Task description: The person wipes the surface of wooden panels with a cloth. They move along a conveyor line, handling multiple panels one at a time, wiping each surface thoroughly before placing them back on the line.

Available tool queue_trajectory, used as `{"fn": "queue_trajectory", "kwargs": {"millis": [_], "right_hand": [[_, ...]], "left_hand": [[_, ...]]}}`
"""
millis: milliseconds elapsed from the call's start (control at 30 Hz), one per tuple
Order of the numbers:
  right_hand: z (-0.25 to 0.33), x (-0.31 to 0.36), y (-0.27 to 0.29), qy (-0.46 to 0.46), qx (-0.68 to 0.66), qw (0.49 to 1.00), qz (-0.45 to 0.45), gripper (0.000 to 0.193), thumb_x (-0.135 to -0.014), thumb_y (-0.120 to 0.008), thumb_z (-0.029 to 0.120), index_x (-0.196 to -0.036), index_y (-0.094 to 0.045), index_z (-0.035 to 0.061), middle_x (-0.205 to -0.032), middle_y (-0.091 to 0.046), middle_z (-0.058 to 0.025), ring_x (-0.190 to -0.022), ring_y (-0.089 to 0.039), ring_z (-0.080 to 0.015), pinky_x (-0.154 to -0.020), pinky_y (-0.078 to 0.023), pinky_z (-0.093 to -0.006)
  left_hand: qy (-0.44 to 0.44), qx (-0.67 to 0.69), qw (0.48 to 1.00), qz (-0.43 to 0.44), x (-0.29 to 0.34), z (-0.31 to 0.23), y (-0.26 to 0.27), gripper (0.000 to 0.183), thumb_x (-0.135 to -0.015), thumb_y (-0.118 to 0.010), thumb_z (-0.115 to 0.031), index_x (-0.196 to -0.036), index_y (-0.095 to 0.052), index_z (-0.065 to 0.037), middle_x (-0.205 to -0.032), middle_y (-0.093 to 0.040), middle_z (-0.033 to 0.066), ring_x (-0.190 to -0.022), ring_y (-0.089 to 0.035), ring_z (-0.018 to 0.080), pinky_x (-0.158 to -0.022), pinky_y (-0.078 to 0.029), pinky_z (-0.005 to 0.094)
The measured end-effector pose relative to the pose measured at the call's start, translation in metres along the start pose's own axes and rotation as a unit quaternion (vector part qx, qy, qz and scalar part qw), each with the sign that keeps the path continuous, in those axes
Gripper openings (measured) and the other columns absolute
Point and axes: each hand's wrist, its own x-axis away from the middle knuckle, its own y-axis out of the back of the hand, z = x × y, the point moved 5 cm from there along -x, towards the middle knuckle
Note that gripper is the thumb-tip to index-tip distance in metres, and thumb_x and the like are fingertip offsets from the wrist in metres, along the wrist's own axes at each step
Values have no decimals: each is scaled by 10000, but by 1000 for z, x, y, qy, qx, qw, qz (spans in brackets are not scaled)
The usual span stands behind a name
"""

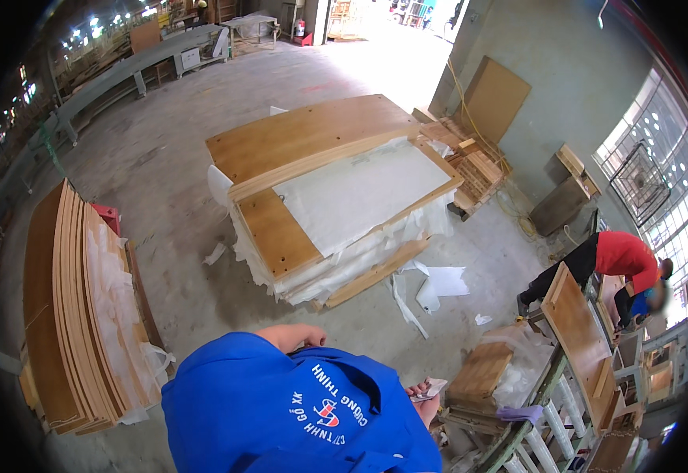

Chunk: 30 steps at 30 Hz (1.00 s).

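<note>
Left hand [314, 337], low and just left of centre in the frame, shows beyond the blue garment [233, 394] with fingers that look curled; whether they hold anything I cannot tell. Right hand [428, 406], further down and to the right, is closed round something small.

Largest is the panel stack [277, 236] of brown wood in the middle of the frame, straight above the left hand and up and left of the right one. Its long axis climbs gently from lower left to upper right, so the near long side slants across in front of both hands. Of the two, the left hand is plainly nearer, close below the stack's lower-left corner in the picture but apart from it; the right stands further off.

Next in size, the white sheet [359, 193] lies along that same axis on the nearer top panel, leaving wood bare at both ends. Below the near side, a wooden strip [379, 272] runs much the same way, among white wrapping. Smallest is the pale flat piece [436, 387] in the right hand, jutting up past the fingers; its material is unclear.
</note>
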Motion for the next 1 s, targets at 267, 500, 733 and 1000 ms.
{"fn": "queue_trajectory", "kwargs": {"millis": [267,500,733,1000], "right_hand": [[-50,-13,-11,-9,-8,999,-44,256,-865,-342,292,-881,-535,124,-649,-448,12,-560,-392,-133,-562,-336,-299],[-76,-16,-18,-31,35,998,-39,266,-867,-337,302,-898,-532,123,-651,-443,6,-562,-398,-139,-564,-341,-308],[-90,-1,-16,-70,87,994,-10,280,-867,-338,316,-911,-531,118,-647,-460,-5,-561,-423,-150,-565,-351,-322],[-120,53,36,-78,9,996,-40,281,-855,-358,315,-899,-544,109,-634,-466,-4,-557,-427,-139,-562,-348,-310]], "left_hand": [[49,-59,997,14,23,58,12,402,-683,-666,-376,-958,-612,-87,-898,-637,108,-812,-599,242,-692,-469,367],[4,-103,991,-82,49,77,24,341,-707,-619,-295,-970,-606,-79,-947,-626,138,-874,-583,310,-748,-458,399],[41,-40,990,-130,76,87,-14,337,-716,-607,-329,-949,-625,-87,-953,-627,148,-890,-584,303,-761,-455,400],[99,45,992,-68,112,119,-94,414,-736,-609,-432,-981,-630,-99,-992,-627,140,-936,-580,285,-793,-448,382]]}}
